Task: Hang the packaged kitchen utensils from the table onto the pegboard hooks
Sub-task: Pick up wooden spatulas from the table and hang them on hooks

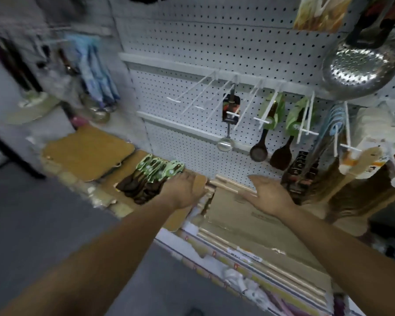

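At the back edge of the table (242, 215), close under the pegboard (214, 42), the fingers of the left hand (183, 190) reach into the right end of the heap of packaged wooden utensils (151, 179); the fingertips are hidden among the green header cards, so whether they have closed on a pack cannot be told. The right hand (268, 192) lies open and released, palm up and fingers spread, over the bare cardboard covering the table's middle, holding nothing. The heap sits toward the table's back left, dark spoon heads pointing to the front edge, green cards toward the pegboard. To do this step well, I judge the left hand should pinch a single header card rather than a handle, and lift it clear so its neighbours do not drag along; the packs overlap closely and could slide toward the front edge. The open right hand is well placed to take the pack or steady it. Above, the white hooks (192, 96) at the left of the rail stand empty, while further right a metal ladle (226, 142) and two matching dark wooden utensils (269, 151) already hang. The card's hole should go squarely onto a hook tip, though which hook is meant I cannot tell.
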### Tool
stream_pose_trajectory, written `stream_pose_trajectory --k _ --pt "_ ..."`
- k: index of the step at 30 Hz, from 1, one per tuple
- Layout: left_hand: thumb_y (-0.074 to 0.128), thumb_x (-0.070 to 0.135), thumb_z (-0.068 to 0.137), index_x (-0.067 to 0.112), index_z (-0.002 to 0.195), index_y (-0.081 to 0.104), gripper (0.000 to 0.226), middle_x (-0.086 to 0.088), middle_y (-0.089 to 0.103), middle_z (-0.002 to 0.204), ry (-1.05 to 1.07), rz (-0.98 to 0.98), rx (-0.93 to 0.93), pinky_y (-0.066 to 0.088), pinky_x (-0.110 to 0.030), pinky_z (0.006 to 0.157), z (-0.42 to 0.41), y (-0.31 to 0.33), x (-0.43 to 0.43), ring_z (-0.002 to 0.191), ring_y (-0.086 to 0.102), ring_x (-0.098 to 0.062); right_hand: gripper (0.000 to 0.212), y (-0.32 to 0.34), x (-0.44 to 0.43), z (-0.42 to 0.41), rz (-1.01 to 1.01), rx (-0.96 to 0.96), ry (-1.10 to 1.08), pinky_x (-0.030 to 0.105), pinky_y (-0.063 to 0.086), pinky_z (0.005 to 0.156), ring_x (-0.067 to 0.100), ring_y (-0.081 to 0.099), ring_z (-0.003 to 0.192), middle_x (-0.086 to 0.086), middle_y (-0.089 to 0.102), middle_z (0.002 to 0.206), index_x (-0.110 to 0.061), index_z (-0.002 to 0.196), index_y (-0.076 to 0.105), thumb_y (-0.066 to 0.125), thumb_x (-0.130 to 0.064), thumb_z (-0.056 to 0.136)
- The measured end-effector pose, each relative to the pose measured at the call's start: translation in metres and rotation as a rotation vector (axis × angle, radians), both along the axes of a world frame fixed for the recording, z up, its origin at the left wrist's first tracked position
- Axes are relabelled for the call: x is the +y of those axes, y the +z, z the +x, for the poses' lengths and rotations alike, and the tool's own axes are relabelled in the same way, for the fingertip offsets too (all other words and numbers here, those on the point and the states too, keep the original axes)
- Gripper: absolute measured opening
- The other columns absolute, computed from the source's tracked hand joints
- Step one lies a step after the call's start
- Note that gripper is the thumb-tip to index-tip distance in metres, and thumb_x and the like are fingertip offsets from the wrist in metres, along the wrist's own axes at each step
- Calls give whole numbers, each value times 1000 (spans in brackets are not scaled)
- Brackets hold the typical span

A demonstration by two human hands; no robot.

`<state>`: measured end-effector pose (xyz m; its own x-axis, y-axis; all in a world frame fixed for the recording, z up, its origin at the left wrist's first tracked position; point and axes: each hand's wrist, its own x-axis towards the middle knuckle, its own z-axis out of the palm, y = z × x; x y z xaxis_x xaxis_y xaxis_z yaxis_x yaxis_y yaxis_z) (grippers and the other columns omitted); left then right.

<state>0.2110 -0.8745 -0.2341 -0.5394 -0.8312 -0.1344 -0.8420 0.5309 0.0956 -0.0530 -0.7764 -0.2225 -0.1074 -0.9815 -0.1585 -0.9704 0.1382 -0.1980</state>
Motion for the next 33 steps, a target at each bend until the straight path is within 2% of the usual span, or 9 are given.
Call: stream_pose_trajectory --k 3,9,14,18,21,24,26,29,33 --pt "29 77 88 16 149 34 86 -10 41 151 106 -5 -35 36 -42 111 50 6 10 136 41 -28 81 1 -13 46 -10 -25 90 38 31 117 25 39 142 6 39 158 -20 154 32 38 -72 92" --pt "23 85 80 18 147 36 96 -7 42 151 249 6 -67 34 -43 113 141 14 16 137 40 -27 79 7 -45 133 -59 -34 253 42 35 115 27 43 139 6 43 155 -19 153 35 44 -69 93" --pt "27 79 86 18 149 32 88 -6 38 153 307 4 -81 36 -43 111 223 7 -1 139 37 -27 78 4 -74 214 -71 -3 311 41 40 110 25 50 132 2 51 148 -25 152 37 41 -73 90" --pt "17 85 80 17 148 34 98 -7 41 151 289 10 -77 35 -46 112 290 -5 -33 137 40 -28 91 -3 -102 274 -46 30 263 43 42 109 26 51 132 5 50 150 -23 149 40 27 -83 83" --pt "20 82 84 17 151 30 94 -5 35 156 250 21 -75 31 -45 115 333 -18 -53 142 33 -27 80 -5 -114 322 -27 38 226 41 44 107 27 51 131 9 52 146 -18 146 42 36 -75 90" --pt "22 78 88 17 154 25 89 -4 27 160 202 33 -102 26 -44 116 366 -25 -73 146 26 -26 80 -8 -127 363 -2 53 218 40 35 115 28 40 143 9 42 155 -18 153 34 39 -71 93" --pt "24 76 90 17 154 23 88 -3 23 161 182 56 -113 24 -44 117 381 -27 -86 148 22 -26 79 -16 -139 384 27 40 219 41 38 113 29 44 138 10 46 152 -18 150 37 38 -72 92" --pt "25 75 90 16 154 23 87 -5 26 160 167 86 -118 26 -45 116 396 -34 -112 147 24 -28 73 -26 -160 408 42 55 208 40 41 109 28 50 130 10 54 142 -17 140 45 38 -72 92" --pt "26 76 89 17 153 26 87 -7 32 157 136 116 -122 30 -46 116 406 -53 -157 143 30 -29 79 -41 -198 425 37 87 212 40 33 116 29 42 140 11 44 154 -15 151 36 39 -70 94"
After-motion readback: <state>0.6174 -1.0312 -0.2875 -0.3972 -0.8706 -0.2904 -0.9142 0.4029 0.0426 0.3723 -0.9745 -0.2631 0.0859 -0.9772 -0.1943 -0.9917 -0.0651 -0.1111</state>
